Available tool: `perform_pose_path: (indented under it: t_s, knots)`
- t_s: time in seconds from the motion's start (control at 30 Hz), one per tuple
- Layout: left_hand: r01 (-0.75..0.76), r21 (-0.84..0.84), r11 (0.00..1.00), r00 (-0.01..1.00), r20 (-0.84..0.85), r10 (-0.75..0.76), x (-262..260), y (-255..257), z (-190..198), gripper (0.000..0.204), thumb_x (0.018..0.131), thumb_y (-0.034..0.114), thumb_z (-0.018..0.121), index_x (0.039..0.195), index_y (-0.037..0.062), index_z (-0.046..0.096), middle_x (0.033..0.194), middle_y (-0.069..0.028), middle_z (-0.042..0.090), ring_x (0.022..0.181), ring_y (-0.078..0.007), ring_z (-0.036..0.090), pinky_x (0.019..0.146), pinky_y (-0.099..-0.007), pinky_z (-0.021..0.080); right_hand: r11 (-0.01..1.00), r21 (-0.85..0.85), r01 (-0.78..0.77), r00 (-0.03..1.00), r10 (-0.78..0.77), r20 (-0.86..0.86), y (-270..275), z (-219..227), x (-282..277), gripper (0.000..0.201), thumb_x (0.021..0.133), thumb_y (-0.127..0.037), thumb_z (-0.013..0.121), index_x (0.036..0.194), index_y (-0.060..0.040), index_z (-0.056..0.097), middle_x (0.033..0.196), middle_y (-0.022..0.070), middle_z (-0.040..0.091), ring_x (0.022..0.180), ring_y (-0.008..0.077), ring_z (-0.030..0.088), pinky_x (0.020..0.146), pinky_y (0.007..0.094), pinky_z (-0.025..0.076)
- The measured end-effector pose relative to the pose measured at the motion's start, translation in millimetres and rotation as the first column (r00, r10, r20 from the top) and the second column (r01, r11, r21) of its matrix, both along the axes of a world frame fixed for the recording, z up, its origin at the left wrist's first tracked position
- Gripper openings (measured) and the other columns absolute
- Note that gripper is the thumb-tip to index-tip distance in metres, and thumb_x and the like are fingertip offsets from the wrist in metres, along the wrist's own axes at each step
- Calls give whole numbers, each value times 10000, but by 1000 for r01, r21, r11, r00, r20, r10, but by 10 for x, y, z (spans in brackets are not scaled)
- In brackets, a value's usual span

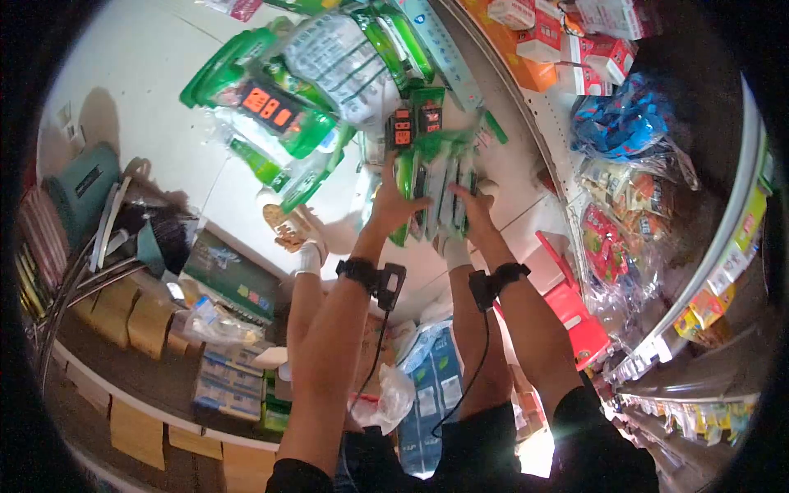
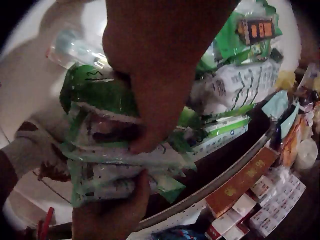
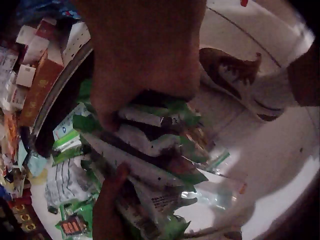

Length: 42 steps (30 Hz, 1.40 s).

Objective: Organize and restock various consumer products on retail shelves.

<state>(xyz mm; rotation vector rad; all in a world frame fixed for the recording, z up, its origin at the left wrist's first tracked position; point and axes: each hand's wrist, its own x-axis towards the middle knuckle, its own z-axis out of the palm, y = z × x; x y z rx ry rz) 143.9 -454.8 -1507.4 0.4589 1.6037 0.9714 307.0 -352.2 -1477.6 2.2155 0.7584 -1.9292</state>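
Between both hands stands a bunch of green-and-white plastic packets, upright and side by side over the floor. My left hand grips the bunch from the left, its thumb laid across the near edges. From the other side my right hand holds it, thumb pointing inward. In the left wrist view the packet edges look crinkled and layered, and the left fingers are largely hidden behind them. The right wrist view shows several white packet backs with green ends. Just beyond lie green packets with dark, orange-lettered labels.
A large heap of green bags and a white printed bag lies on the tiled floor ahead. Shelves with red-and-white boxes stand right. A red plastic stool-like object is beside the right leg. Left are a dark green box and a low shelf.
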Motion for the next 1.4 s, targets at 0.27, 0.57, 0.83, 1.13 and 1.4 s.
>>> perform_pose_path:
  t_s: [0.27, 0.57, 0.83, 1.13, 1.4]
  knots:
    - [-17, 131, 991, 947, -315, 57, 19, 733, -451, 1171, 610, 52, 858, 1508, 32, 106, 1448, -287, 353, 1354, -435, 349, 1107, -446, 331, 884, 244, -400, 912, 410, 11, 797, -438, -151, 825, 807, -437, 733, 1424, -4, 398, 1395, 189, 485, 1259, 306, 474, 1039, 400, 384]
    - [316, -247, 916, 813, -427, -396, -363, 227, 829, 360, 811, 227, 660, 1095, 23, 573, 1020, -268, 633, 982, -440, 600, 854, -511, 490, 645, 476, -598, 792, 564, 231, 798, 784, 356, 792, 819, -338, 719, 1440, 7, 369, 1406, 236, 473, 1303, 341, 469, 1098, 373, 357]
    - [564, -98, 820, 735, -395, -552, -902, 1129, 4069, 324, 869, 227, 624, 1156, 83, 579, 932, -155, 705, 864, -326, 693, 757, -419, 555, 612, 580, -538, 816, 551, 175, 1091, 3237, 1289, 406, 858, -221, 652, 1213, -37, 591, 1094, 188, 667, 1012, 332, 646, 872, 419, 518]
    - [883, 250, 397, 447, -707, -548, 183, 2154, 8868, 289, 865, 104, 651, 1141, 38, 600, 923, -134, 697, 839, -280, 692, 738, -363, 538, 37, 466, -884, 331, 754, 567, 1450, 5709, 2266, 307, 879, -288, 599, 1061, -46, 644, 919, 182, 691, 860, 367, 671, 769, 478, 537]
    - [910, 381, 165, 403, -907, -126, 1140, 2488, 11982, 176, 871, 36, 600, 1033, 22, 667, 833, -115, 684, 700, -213, 667, 625, -315, 525, 57, 434, -899, 313, 776, 548, 1605, 6511, 3025, 285, 805, -191, 553, 1056, -88, 637, 972, 202, 672, 929, 393, 652, 803, 521, 513]
